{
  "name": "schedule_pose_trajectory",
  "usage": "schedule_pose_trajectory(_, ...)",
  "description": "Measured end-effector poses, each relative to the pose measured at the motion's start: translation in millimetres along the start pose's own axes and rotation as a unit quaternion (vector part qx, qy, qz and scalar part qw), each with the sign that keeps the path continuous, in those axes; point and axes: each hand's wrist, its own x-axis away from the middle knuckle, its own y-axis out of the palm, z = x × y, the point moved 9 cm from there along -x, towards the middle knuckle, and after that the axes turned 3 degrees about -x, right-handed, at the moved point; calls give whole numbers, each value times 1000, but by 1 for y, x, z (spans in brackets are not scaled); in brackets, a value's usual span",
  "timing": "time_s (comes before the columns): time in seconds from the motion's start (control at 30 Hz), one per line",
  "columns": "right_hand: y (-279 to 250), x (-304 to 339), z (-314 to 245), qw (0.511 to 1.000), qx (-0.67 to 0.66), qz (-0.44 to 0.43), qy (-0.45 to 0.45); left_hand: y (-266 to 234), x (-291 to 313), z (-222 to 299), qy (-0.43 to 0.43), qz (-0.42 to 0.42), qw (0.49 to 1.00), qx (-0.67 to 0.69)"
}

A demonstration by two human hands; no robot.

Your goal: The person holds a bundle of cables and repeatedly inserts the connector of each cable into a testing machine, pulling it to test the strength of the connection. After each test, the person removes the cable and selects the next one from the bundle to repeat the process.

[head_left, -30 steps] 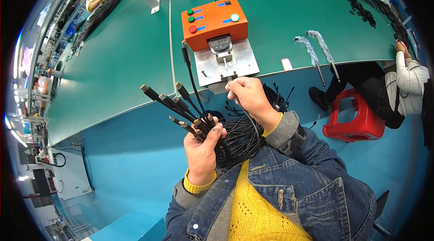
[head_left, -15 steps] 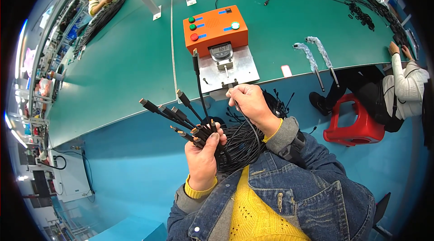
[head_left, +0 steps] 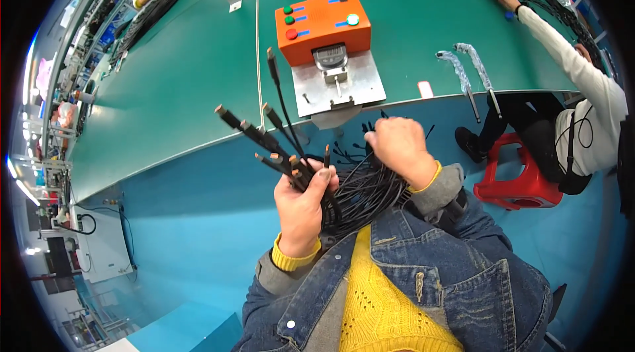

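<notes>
My left hand (head_left: 304,210) is closed round a bunch of black cables (head_left: 250,132), whose plug ends fan out upward and left. One cable stands taller than the others. My right hand (head_left: 401,147) is off the table's front edge, with curled fingers beside the hanging cable loops (head_left: 370,196); what they grip, if anything, is hidden. Ahead of both hands, an orange test box (head_left: 324,27) with green and red buttons and a lit round button stands on the table. At its front are a small digital display (head_left: 330,56) and a metal plate with a clamp fixture (head_left: 363,82).
The green table (head_left: 198,81) carries cables at the back right, two plastic-wrapped rods (head_left: 475,68) and a small red-edged card (head_left: 425,89). At right, a person in a white sleeve (head_left: 562,38) reaches over it, near a red stool (head_left: 516,183). Another person sits far left.
My right hand has moved away from the metal fixture, right and toward the cable loops. My left hand keeps its bunch. The co-worker at right has stretched an arm toward the back cables.
</notes>
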Motion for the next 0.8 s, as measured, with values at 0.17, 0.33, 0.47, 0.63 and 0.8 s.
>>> schedule_pose_trajectory(0.17,-32,6,-53,895,-391,107,-187,3,-10,-5,4,4,1000,-11)
schedule_pose_trajectory(0.33,23,0,-52,742,-662,-106,12,4,-21,-11,16,-16,1000,-20)
schedule_pose_trajectory(0.47,38,-10,-18,748,-647,-77,128,-3,-28,-4,21,10,999,-30)
schedule_pose_trajectory(0.63,45,-15,1,773,-617,-29,147,-7,-32,9,-19,11,1000,-1)
schedule_pose_trajectory(0.8,43,-19,3,812,-565,-11,144,-5,-30,-1,-71,-1,997,12)
